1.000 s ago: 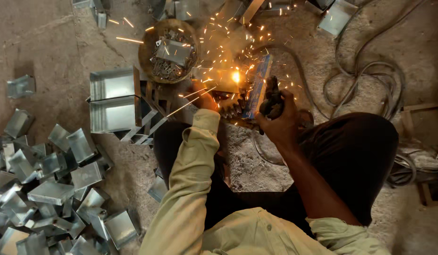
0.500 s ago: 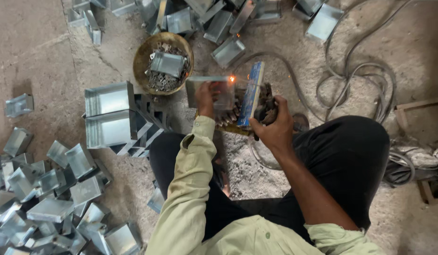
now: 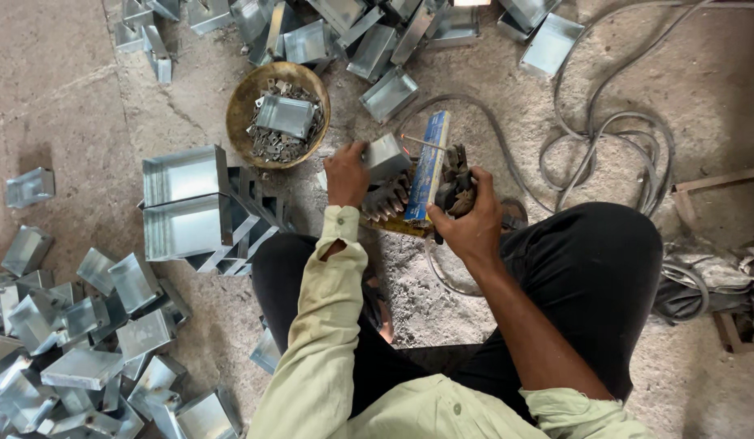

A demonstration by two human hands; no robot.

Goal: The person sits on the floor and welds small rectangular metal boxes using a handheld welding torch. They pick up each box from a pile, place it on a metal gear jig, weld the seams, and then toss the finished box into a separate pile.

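The left hand (image 3: 346, 172) is closed on one small folded sheet-metal box (image 3: 386, 156), held against a blue upright plate (image 3: 429, 167) just in front of the person's knees. The right hand (image 3: 473, 221) grips a dark welding holder (image 3: 451, 189) with a single thin rod (image 3: 421, 142) whose tip reaches toward the box. Both sit over a low yellow-edged jig (image 3: 389, 213) on the concrete floor (image 3: 60, 106).

One round brass-coloured bowl (image 3: 245, 102) lies just beyond the left hand; it holds one more metal box and a heap of small metal bits too many to count. Beside the left knee two larger open metal trays (image 3: 182, 203) are stacked side by side on a few more pieces. A heap of well over a dozen similar boxes (image 3: 76, 341) lies at the lower left, one single box (image 3: 29, 187) apart at the left edge, and roughly a dozen more (image 3: 377, 41) along the top. Grey cable (image 3: 604, 138) loops in several coils on the floor to the right
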